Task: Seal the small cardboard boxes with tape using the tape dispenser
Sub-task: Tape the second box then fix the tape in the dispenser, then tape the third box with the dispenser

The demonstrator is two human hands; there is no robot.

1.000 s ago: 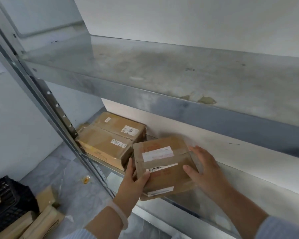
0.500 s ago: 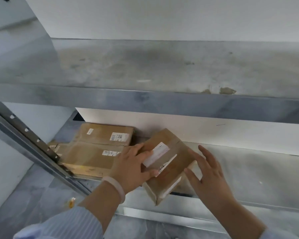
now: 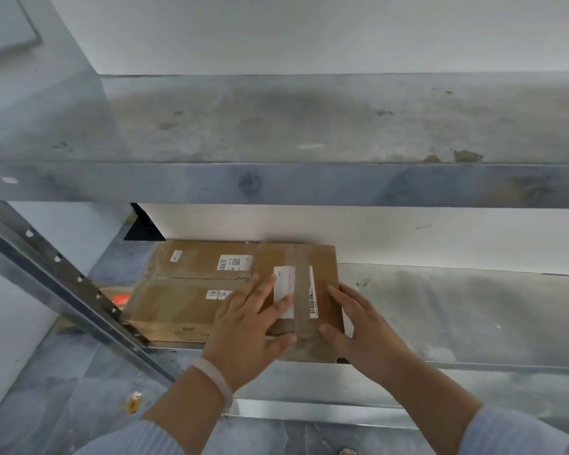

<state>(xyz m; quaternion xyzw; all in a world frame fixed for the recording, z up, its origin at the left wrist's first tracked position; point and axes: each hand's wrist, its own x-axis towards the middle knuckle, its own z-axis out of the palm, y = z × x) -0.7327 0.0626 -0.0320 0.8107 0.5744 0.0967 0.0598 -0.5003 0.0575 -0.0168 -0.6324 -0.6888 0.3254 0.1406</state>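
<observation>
Left hand is laid flat on the top of the small cardboard box, fingers straight and spread, fingertips reaching a white label, thumb at the box's near edge. Right hand is set against the box's right side, fingers straight and slightly apart, thumb at the near front corner; nothing is pinched by either hand. A pale bracelet is worn on the left wrist, and light striped sleeves are seen at the bottom. The box is placed flat on the lower metal shelf, its near end at the shelf's front lip, a brown tape strip run lengthwise over the top, a barcode sticker beside it. Its left side is touched by two larger taped boxes, rear one and front one, both labelled. A perforated upright is seen at left, the stained upper shelf above, the grey tiled floor below.
</observation>
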